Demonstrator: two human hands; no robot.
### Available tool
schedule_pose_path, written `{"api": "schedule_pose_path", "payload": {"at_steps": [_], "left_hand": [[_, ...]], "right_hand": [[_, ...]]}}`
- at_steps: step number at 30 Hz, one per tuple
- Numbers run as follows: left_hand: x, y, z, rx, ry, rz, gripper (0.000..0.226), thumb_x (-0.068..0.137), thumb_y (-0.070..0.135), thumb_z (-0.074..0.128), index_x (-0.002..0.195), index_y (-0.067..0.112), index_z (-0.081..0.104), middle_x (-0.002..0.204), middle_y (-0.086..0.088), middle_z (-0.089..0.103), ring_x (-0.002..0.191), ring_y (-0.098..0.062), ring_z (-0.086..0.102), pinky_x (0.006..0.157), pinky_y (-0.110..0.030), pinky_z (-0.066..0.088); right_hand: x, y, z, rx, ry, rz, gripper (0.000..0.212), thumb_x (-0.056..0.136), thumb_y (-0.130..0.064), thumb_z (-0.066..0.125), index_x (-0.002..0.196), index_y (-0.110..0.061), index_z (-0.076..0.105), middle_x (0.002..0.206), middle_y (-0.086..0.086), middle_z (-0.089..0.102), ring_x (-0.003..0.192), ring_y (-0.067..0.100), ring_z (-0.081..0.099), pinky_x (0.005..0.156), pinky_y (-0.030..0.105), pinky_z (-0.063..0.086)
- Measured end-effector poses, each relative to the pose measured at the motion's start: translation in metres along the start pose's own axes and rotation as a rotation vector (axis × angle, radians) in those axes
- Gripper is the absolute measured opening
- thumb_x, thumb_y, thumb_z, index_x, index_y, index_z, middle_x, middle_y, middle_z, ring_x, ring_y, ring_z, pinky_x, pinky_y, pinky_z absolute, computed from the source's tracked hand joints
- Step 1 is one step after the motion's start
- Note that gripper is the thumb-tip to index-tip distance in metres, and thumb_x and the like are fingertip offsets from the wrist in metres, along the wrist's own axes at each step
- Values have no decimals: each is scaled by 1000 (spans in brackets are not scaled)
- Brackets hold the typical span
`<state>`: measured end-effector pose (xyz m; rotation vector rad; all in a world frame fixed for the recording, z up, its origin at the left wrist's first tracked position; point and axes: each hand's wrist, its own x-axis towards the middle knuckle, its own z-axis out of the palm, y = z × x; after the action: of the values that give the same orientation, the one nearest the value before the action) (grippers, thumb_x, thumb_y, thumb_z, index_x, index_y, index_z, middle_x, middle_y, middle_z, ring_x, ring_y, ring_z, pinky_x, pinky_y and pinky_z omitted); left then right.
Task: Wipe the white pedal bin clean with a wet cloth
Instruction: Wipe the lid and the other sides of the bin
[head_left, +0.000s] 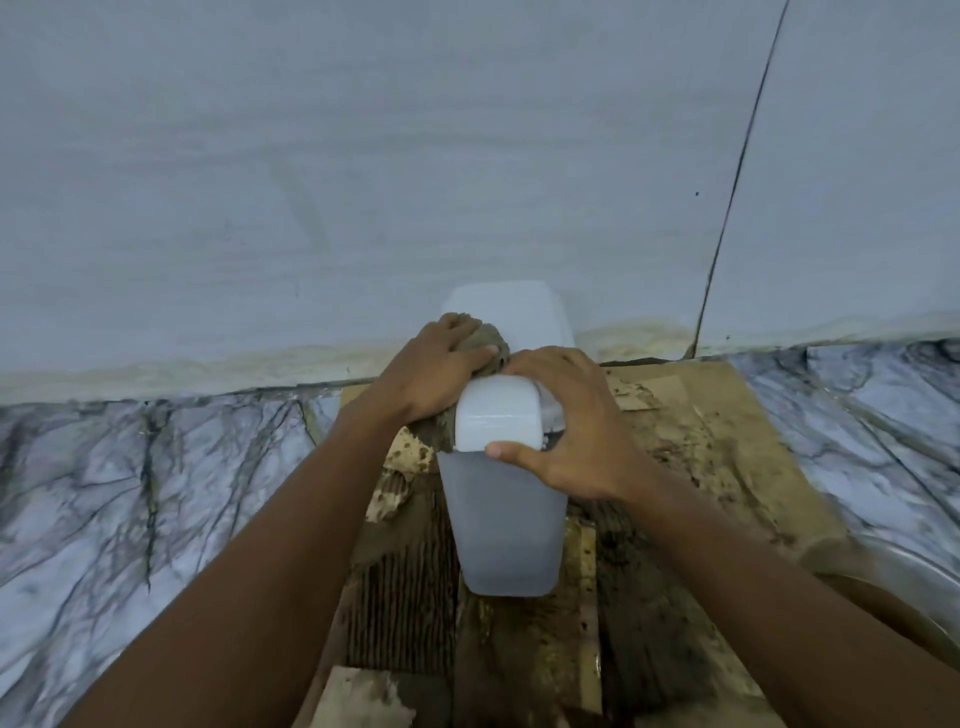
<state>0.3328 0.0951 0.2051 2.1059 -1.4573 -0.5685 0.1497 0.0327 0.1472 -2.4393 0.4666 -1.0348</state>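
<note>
The white pedal bin (506, 530) stands on soiled cardboard close to the wall. Its lid (506, 306) is tipped up behind it, and a white rounded top part (493, 415) shows between my hands. My left hand (434, 366) lies over a wadded brown wet cloth (492, 345) and holds it against the bin's upper left side near the hinge. More of the cloth hangs below my palm. My right hand (576, 423) grips the bin's top from the right, with the thumb on the front edge and the fingers curled over the far side.
Wet, dirty cardboard (701, 447) covers the floor under the bin. Marble-patterned floor (130, 483) lies on both sides. A white wall (363, 156) rises right behind. The rim of a metal basin (883, 566) with brown water shows at the lower right.
</note>
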Motion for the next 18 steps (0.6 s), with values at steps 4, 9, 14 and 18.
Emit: {"api": "schedule_pose_path", "payload": {"at_steps": [4, 9, 14, 18], "left_hand": [[-26, -4, 19, 73, 25, 0, 63, 104, 43, 48, 160, 22, 28, 169, 3, 17, 154, -18, 16, 119, -32, 16], [-49, -18, 34, 70, 63, -59, 69, 102, 51, 47, 162, 31, 19, 172, 7, 1, 158, -18, 3, 127, -44, 12], [-59, -13, 42, 153, 79, -71, 75, 99, 61, 44, 162, 34, 13, 172, 9, -2, 158, -19, -1, 128, -46, 9], [-63, -14, 47, 121, 115, -72, 76, 97, 62, 47, 162, 36, 16, 171, 11, 0, 158, -17, -4, 128, -45, 7]], "right_hand": [[-26, -8, -8, 17, -103, -97, 79, 66, -55, 85, 128, -14, 59, 128, -1, 60, 123, 18, 53, 103, 42, 40], [-34, -13, -19, 199, -186, 53, 54, 77, -49, 78, 122, -22, 66, 126, -8, 63, 121, 8, 54, 106, 33, 41], [16, 8, -27, 19, -251, 298, 45, 102, -34, 50, 146, -27, 45, 161, -9, 30, 152, 8, 9, 124, 37, 12], [28, 26, -15, -164, -581, 255, 54, 106, -37, 35, 157, -27, 19, 166, -10, 4, 152, 9, -8, 126, 38, 1]]}}
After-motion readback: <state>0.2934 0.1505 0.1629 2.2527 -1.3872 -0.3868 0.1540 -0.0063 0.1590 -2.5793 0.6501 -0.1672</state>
